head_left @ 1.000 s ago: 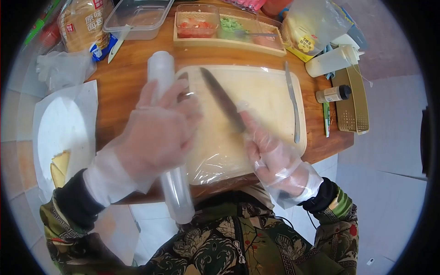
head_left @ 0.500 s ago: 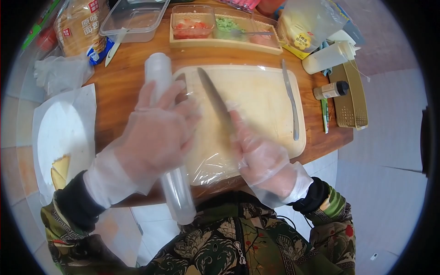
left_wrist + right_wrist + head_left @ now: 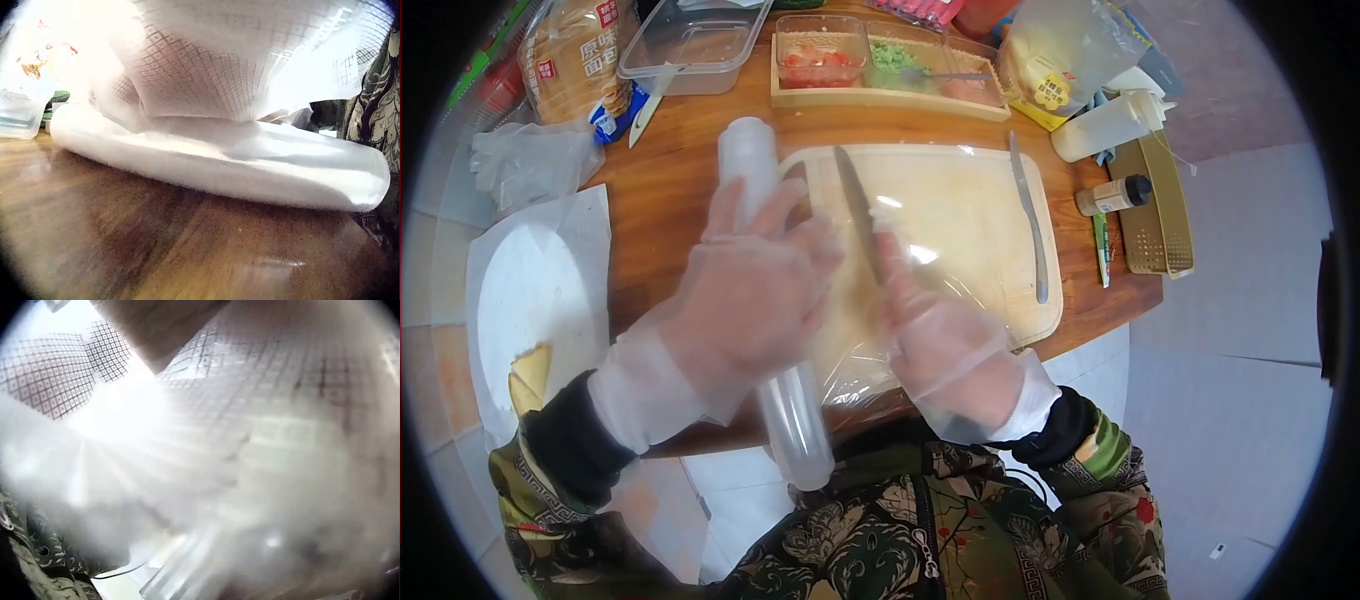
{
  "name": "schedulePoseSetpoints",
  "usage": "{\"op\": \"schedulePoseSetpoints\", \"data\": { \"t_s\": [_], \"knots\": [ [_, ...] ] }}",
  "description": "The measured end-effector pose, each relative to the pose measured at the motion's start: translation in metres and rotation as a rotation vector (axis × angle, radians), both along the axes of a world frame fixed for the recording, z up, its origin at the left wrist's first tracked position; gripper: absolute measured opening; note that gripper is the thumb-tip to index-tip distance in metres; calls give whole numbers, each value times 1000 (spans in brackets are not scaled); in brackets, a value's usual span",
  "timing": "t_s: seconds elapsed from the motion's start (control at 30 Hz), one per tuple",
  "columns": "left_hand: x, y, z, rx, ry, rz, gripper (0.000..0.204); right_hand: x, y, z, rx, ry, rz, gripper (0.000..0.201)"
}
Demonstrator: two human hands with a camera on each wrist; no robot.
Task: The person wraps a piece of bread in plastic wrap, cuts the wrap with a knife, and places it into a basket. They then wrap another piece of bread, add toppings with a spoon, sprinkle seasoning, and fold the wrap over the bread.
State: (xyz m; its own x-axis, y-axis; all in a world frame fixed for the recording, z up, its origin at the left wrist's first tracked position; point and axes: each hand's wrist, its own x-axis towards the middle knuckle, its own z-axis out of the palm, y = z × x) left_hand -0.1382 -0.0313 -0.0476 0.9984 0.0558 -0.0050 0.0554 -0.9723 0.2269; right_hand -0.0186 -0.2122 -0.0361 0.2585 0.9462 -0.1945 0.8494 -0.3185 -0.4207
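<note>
The right hand [image 3: 950,355], fingers curled round the knife [image 3: 855,195], is swinging left, seemingly bringing the cut nearer the cling-film roll [image 3: 746,150] that the left hand [image 3: 740,290] is pressing with spread fingers.

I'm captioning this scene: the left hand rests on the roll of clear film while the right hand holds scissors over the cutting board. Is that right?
Not scissors: the head view shows the right hand holding a knife over the cutting board.

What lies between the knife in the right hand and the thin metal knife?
In the head view, the cutting board, glossy with clear plastic film, and part of the right hand lie between the held knife and the thin metal knife.
</note>
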Motion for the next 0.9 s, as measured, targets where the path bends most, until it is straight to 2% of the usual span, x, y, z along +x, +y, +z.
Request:
{"op": "schedulePoseSetpoints", "data": {
  "t_s": [0.13, 0.27, 0.33, 0.37, 0.43, 0.47, 0.53, 0.57, 0.63, 0.77, 0.83, 0.9],
  "knots": [
    [0, 0, -3, -4, -27, -12, 34, -5, 9, 14, -159, 13, -54, 84],
    [0, 1, 0, -2, -19, -16, 36, -6, 9, -12, -165, -3, -140, 84],
    [1, 2, 0, -22, 2, -21, 38, -7, 10, -17, 4, -1, -150, 74],
    [1, 1, 0, -23, -1, -23, 38, -7, 12, -13, 3, -4, -153, 74],
    [0, 0, -2, -31, -30, -4, 38, -4, 25, 4, -329, 20, -159, 88],
    [0, 1, -2, -33, -29, -6, 38, -2, 25, 5, -331, 22, -161, 88],
    [1, 1, 0, -39, -6, -12, 38, 0, 23, 6, -251, -33, -30, 88],
    [1, 2, -1, -38, -6, -14, 38, 1, 22, -1, -250, -33, -33, 88],
    [0, 2, -3, -41, -23, -12, 36, 1, 18, -21, 78, -90, -32, 77],
    [0, 3, -4, -49, -50, -23, 37, 4, 24, -28, 54, -184, -25, 77],
    [0, 3, -7, -45, -18, -4, 37, 6, 31, -29, -25, -75, -123, 78],
    [0, 3, -6, -44, -10, -5, 37, 7, 36, -31, -33, -78, -129, 79]
  ]
}}
